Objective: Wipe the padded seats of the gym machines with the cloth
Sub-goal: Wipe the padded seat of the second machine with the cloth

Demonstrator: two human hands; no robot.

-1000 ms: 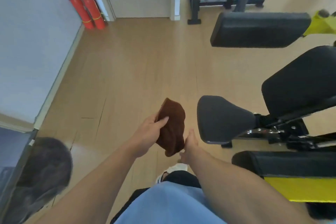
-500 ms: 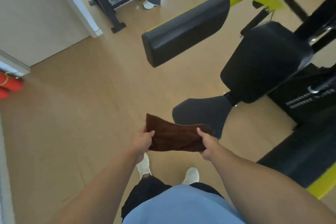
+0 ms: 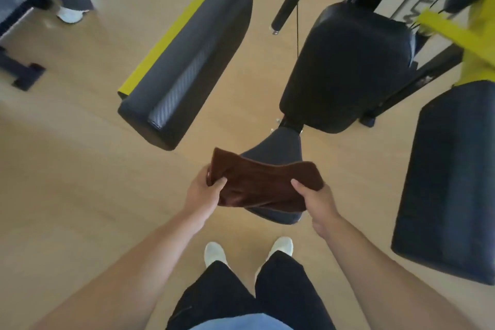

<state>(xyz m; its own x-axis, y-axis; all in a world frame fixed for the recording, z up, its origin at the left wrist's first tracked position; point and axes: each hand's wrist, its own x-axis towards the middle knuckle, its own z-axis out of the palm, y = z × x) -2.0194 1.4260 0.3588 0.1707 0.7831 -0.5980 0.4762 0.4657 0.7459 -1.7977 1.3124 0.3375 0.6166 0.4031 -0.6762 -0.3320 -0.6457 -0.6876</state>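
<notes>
Brown cloth (image 3: 263,186) stretched flat over dark padded seat (image 3: 278,151).

Both arms extended forward; left hand (image 3: 205,193) and right hand (image 3: 316,197) each clenched, thumbs on top.

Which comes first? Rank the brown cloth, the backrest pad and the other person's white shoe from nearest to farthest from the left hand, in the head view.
1. brown cloth: gripped in the left hand.
2. backrest pad: ahead and to the right, behind the seat.
3. white shoe: far ahead, on the floor at the upper left.
</notes>
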